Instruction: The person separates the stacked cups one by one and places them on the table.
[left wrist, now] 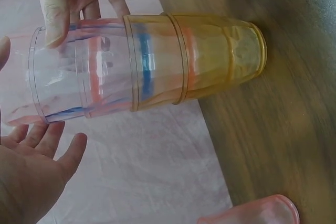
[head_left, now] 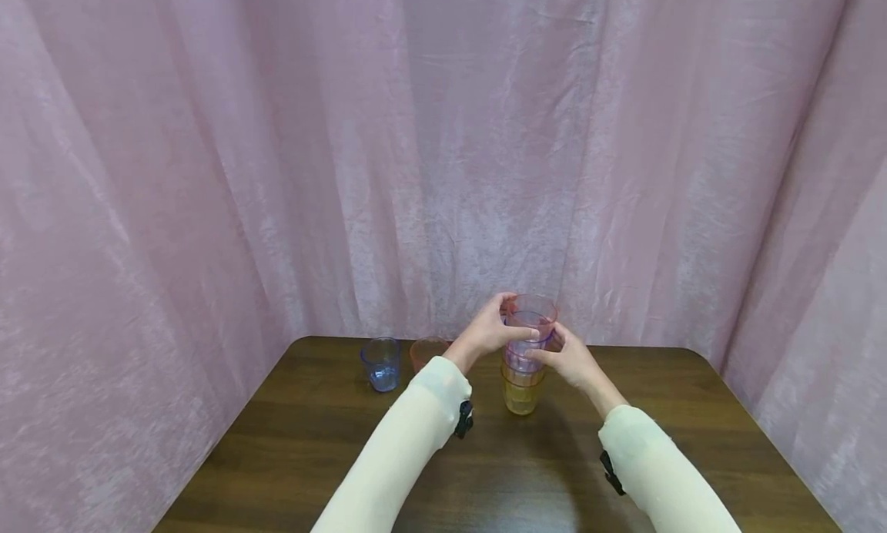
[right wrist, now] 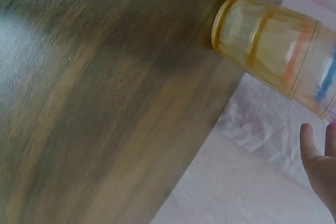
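A tall stack of nested clear plastic cups stands upright on the table, with a yellow cup (head_left: 520, 400) at the bottom. Above it come tinted cups, among them a purple-tinted cup (left wrist: 58, 77), and a blue rim shows below the top pink cup (head_left: 539, 306). My left hand (head_left: 490, 330) curls round that pink cup from the left, thumb on the near side. Slightly lower, my right hand (head_left: 570, 359) holds the upper part of the stack from the right, its thumb in front. The right wrist view shows only part of the right hand (right wrist: 321, 169).
Left of the stack, a blue cup (head_left: 381, 365) stands on the brown wooden table (head_left: 312, 440). Beside it is a pink cup (head_left: 426, 351), partly hidden by my left forearm. A pink curtain (head_left: 485, 171) hangs behind the table and along its sides.
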A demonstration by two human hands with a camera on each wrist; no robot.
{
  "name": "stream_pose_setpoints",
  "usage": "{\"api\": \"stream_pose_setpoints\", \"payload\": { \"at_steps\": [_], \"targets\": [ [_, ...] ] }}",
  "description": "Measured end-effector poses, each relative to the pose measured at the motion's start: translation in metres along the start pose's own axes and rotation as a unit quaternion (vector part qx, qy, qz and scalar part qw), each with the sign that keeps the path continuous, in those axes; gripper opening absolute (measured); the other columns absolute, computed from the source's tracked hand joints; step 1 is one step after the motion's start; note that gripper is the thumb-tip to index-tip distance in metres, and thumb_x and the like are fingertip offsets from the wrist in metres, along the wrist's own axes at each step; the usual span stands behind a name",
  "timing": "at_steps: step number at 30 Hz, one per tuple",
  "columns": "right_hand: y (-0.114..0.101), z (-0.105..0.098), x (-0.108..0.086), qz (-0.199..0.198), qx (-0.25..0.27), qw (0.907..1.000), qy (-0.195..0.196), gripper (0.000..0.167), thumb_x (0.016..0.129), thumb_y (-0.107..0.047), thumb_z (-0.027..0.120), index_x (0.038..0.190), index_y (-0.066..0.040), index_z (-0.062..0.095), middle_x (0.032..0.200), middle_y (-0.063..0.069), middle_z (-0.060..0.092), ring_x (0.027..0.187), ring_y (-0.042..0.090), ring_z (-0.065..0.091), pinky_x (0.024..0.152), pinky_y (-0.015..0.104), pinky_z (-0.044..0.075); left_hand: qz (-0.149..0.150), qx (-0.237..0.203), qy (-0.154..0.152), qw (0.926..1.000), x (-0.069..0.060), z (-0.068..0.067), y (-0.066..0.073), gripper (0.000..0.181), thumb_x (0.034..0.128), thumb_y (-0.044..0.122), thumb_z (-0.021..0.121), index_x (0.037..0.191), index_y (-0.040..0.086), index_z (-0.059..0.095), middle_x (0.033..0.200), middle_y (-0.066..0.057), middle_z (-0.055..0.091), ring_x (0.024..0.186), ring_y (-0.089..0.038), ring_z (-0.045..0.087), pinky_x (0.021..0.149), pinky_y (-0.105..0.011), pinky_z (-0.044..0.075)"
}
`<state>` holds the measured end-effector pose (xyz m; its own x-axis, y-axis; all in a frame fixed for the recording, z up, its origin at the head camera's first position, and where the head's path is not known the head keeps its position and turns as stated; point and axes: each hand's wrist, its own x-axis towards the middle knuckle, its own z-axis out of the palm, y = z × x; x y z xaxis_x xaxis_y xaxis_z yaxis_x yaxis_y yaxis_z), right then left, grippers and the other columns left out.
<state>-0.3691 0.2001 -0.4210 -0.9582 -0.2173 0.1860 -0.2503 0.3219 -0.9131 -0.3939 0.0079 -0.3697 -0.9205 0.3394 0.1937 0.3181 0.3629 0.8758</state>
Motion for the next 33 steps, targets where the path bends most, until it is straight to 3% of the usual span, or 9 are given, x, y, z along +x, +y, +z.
{"api": "stream_pose_setpoints", "payload": {
  "at_steps": [6, 14, 22, 33],
  "targets": [
    [0.001, 0.001, 0.002, 0.005, -0.003, 1.0000, 0.001, 0.091, 0.087, -0.032, 0.078, 0.155, -0.001, 0.025, 0.147, 0.025, 0.044, 0.135, 0.042, 0.042, 0.107, 0.054, 0.039, -0.012, -0.064, 0.035, 0.9973, 0.002, -0.003, 0.003, 0.086, 0.0808, 0.034, 0.084, 0.148, 0.006, 0.039, 0.138, -0.012, 0.051, 0.128, -0.031, 0.049, 0.103, -0.044, 0.045],
    [0.001, 0.000, 0.002, 0.007, 0.005, 1.0000, 0.005, 0.090, 0.087, -0.028, 0.079, 0.155, -0.003, 0.026, 0.147, 0.025, 0.045, 0.134, 0.042, 0.044, 0.106, 0.054, 0.040, 0.033, -0.126, 0.082, 0.9881, 0.003, -0.013, 0.020, 0.077, 0.0821, 0.025, 0.082, 0.145, 0.005, 0.042, 0.130, -0.007, 0.054, 0.126, -0.026, 0.049, 0.106, -0.041, 0.042],
    [0.002, -0.001, 0.000, 0.018, 0.004, 0.9998, 0.009, 0.091, 0.087, -0.027, 0.079, 0.156, -0.003, 0.025, 0.148, 0.026, 0.043, 0.136, 0.042, 0.042, 0.107, 0.054, 0.039, 0.051, -0.124, 0.083, 0.9876, -0.003, -0.044, 0.029, 0.075, 0.0845, 0.026, 0.080, 0.146, 0.005, 0.042, 0.126, -0.006, 0.059, 0.123, -0.024, 0.051, 0.105, -0.039, 0.042],
    [0.002, 0.000, 0.000, 0.023, -0.004, 0.9997, 0.010, 0.091, 0.087, -0.026, 0.078, 0.156, -0.002, 0.023, 0.150, 0.026, 0.041, 0.137, 0.042, 0.039, 0.108, 0.053, 0.038, 0.025, -0.104, 0.083, 0.9908, -0.017, -0.082, 0.018, 0.082, 0.0841, 0.028, 0.081, 0.150, 0.007, 0.037, 0.141, -0.015, 0.050, 0.128, -0.027, 0.047, 0.108, -0.043, 0.039]
  ]
}}
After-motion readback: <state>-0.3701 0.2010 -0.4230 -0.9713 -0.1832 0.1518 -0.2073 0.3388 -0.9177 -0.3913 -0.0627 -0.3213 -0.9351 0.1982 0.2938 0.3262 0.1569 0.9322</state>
